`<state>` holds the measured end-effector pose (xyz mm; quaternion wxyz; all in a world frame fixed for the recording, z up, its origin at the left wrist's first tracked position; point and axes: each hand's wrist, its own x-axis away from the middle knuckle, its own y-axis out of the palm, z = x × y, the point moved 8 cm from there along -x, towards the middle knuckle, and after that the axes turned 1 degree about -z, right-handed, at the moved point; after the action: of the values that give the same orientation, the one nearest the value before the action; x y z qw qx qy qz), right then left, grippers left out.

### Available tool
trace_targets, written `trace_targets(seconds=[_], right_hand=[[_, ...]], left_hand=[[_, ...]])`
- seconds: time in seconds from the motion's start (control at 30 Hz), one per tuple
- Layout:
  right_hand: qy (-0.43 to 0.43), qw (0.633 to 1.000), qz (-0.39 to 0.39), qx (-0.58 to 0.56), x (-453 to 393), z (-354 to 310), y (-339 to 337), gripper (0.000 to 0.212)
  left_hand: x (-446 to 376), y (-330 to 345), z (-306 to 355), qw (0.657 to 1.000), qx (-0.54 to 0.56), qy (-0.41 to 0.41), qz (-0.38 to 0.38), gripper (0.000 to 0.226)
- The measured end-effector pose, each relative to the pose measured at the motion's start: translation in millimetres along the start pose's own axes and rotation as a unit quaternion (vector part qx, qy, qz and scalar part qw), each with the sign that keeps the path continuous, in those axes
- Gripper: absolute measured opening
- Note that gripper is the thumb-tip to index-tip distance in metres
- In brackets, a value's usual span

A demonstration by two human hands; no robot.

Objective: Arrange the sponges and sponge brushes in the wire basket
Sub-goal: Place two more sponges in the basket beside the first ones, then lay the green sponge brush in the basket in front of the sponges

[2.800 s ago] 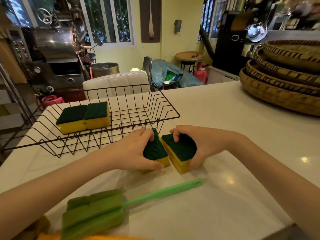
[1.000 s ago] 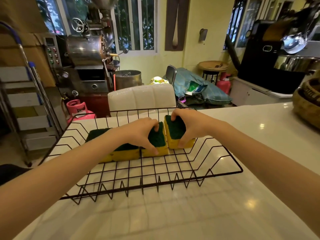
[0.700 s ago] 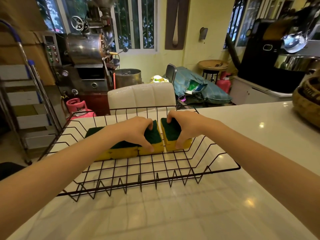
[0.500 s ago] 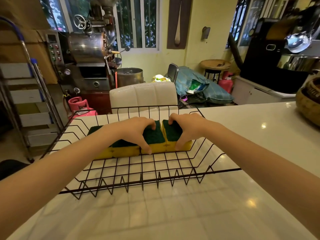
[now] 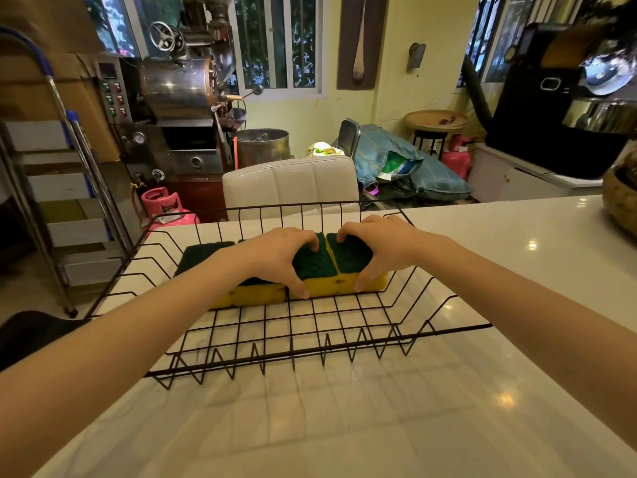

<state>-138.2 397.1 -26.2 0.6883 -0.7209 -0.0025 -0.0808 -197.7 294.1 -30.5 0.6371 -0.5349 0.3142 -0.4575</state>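
Note:
A black wire basket (image 5: 344, 343) stands on the white counter. Several yellow sponges with dark green tops lie in a row across its far half. My left hand (image 5: 275, 257) grips one sponge (image 5: 315, 267), fingers over its top and thumb on its yellow front. My right hand (image 5: 382, 246) grips the sponge at the right end (image 5: 350, 258) the same way. The two held sponges touch side by side and rest flat on the basket floor. Two more sponges (image 5: 203, 251) lie to their left, partly hidden by my left forearm. No sponge brush is in view.
The white counter (image 5: 344, 426) stretches in front of the basket and to its right. A woven basket (image 5: 620, 201) sits at the counter's right edge. A white padded chair back (image 5: 289, 184) rises just behind the wire basket.
Both hands carried the two sponges from the counter into the basket. They lowered them from tilted to flat and pressed them together beside the row.

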Motion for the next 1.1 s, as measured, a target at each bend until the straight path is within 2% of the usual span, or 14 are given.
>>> trace_targets(seconds=[0.17, 0.3, 0.4, 0.47, 0.57, 0.67, 0.8, 0.93, 1.1], right_hand=[[-0.002, 1.000, 0.008, 0.018, 3, -4, 0, 0.081], [-0.002, 1.000, -0.003, 0.027, 8, -7, -2, 0.087], [-0.001, 1.000, 0.014, -0.011, 19, -13, -11, 0.088], [-0.003, 0.997, 0.044, -0.068, 31, -21, -22, 0.086], [-0.029, 0.981, 0.109, -0.156, 56, -43, -41, 0.082], [-0.055, 0.965, 0.200, -0.159, 88, -68, -57, 0.080], [-0.090, 0.942, 0.259, -0.196, 135, -96, -60, 0.076], [-0.136, 0.935, 0.225, -0.240, 180, -119, -36, 0.068], [-0.142, 0.968, 0.016, -0.207, 210, -134, 20, 0.065]], left_hand=[[3, 3, 0, 1.000, -0.003, -0.003, -0.014, 0.073], [10, -1, 1, 0.998, 0.019, -0.012, -0.062, 0.078], [22, -16, 6, 0.995, 0.063, -0.021, -0.072, 0.068], [34, -26, 12, 0.995, 0.075, -0.031, -0.053, 0.061], [58, -43, 32, 0.995, 0.095, -0.022, 0.018, 0.059], [93, -54, 58, 0.988, 0.119, 0.006, 0.096, 0.064], [148, -47, 86, 0.984, 0.119, 0.031, 0.126, 0.076], [198, -18, 108, 0.983, 0.152, 0.050, 0.092, 0.082], [233, 30, 124, 0.985, 0.169, 0.045, -0.002, 0.083]])
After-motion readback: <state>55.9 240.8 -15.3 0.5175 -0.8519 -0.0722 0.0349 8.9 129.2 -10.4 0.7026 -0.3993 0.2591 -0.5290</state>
